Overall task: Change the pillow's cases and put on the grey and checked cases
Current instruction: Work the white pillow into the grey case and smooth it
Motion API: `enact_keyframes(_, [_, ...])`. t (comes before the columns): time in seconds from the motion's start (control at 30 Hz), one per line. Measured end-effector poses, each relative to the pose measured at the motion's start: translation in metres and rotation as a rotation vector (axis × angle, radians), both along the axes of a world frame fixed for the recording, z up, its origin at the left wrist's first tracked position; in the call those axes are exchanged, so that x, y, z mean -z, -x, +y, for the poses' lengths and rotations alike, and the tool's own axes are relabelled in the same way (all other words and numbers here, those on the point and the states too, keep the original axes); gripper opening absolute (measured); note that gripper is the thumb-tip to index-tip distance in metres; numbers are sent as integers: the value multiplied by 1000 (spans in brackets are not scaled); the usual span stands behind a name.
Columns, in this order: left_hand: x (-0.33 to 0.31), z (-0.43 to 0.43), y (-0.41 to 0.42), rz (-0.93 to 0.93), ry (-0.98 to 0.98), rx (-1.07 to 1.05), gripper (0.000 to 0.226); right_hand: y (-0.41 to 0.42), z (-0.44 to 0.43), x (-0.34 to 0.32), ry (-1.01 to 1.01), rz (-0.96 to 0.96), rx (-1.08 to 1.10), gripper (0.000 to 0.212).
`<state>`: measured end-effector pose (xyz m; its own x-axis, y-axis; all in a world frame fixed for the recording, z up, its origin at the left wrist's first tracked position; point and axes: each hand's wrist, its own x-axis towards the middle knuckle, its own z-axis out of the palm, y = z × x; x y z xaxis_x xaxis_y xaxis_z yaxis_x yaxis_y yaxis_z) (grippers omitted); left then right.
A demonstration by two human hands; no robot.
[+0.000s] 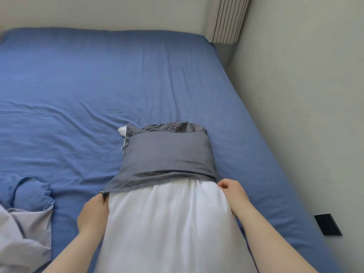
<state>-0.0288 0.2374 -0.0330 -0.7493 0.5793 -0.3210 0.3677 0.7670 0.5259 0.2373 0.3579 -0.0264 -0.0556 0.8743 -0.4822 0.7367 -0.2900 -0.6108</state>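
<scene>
Two hands work at one pillow (169, 223), which lies on the bed (256, 146) nearer its right edge than its left. The pillow is white, and its long axis runs from the bed's near edge straight away toward the far edge. Its near end passes out of view at the bottom, between the person's forearms.

The grey case (167, 154) covers the far half of the pillow, closed end pointing to the far edge. Its open hem lies crosswise over the pillow's middle, slack and folded back on itself. At the far left corner of the case a small white corner of the pillow pokes out through a gap in the seam.

The hands are apart, one on each side of the pillow, each at one end of the hem. The left hand (92, 209) grips the hem's left corner, its thumb up against the cloth and its fingers hidden behind the pillow's side. The right hand (229, 187) has its fingers curled, pinching the hem's right corner against the pillow's edge.

A blue sheet (98, 79), lightly creased, covers the bed. Toward the bed's near left corner lies a crumpled blue cloth (29, 192), and just nearer than it a pale lilac-grey cloth (21, 237), both well apart from the pillow. Beyond the bed's far right corner a ribbed pale panel (228, 18) stands against the wall (295, 75). A black rectangular plate (328, 224) sits low on the right, past the bed's right edge.
</scene>
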Motion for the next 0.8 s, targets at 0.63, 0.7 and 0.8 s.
enact_keyframes(0.63, [-5, 5, -28, 73, -306, 363, 41, 20, -28, -3, -476, 145, -72, 31])
enact_keyframes(0.7, [0, -5, -25, 82, -240, 435, 40, 11, -47, -5, -531, 177, -57, 46])
enact_keyframes(0.8, [3, -18, -27, 68, -208, 595, 45, -4, -65, 3, -515, 135, -94, 43])
